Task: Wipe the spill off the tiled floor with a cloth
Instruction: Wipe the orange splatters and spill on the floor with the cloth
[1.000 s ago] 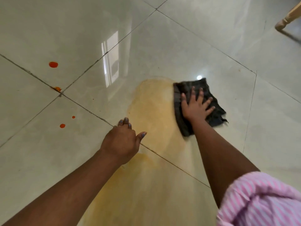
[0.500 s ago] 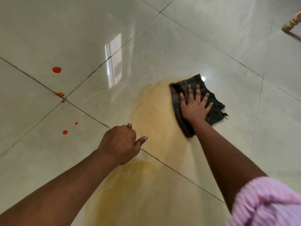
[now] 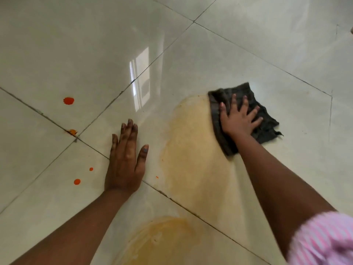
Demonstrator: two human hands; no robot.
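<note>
A crumpled dark grey cloth [image 3: 265, 119], soft and frayed at its ragged right corner, lies flat on the glossy cream tiled floor [image 3: 248, 44] at the far right edge of a wide, thin yellowish spill [image 3: 193, 148]. The right hand [image 3: 238, 119] presses down on the cloth with fingers spread and straight, palm covering the fabric's middle, so the weave beneath is hidden. The spill is a smeared, translucent film with a darker rim; it crosses a dark grout line [image 3: 191, 209] and pools thicker, with streaks, in a second patch [image 3: 164, 238] at the bottom edge, where the picture cuts it off. The left hand [image 3: 125, 159] rests flat on the bare tile just left of the spill, fingers together and extended, thumb out, holding nothing. Further left, small round bright orange drops [image 3: 68, 101] dot the tiles, one smudged on a grout joint [image 3: 72, 131]. A pink-and-white striped sleeve [image 3: 322, 240] blurs at the lower right corner, its edge hard to make out. A pale window reflection [image 3: 141, 83] shines on the polished surface. A small tan shape at the right border is possibly furniture.
</note>
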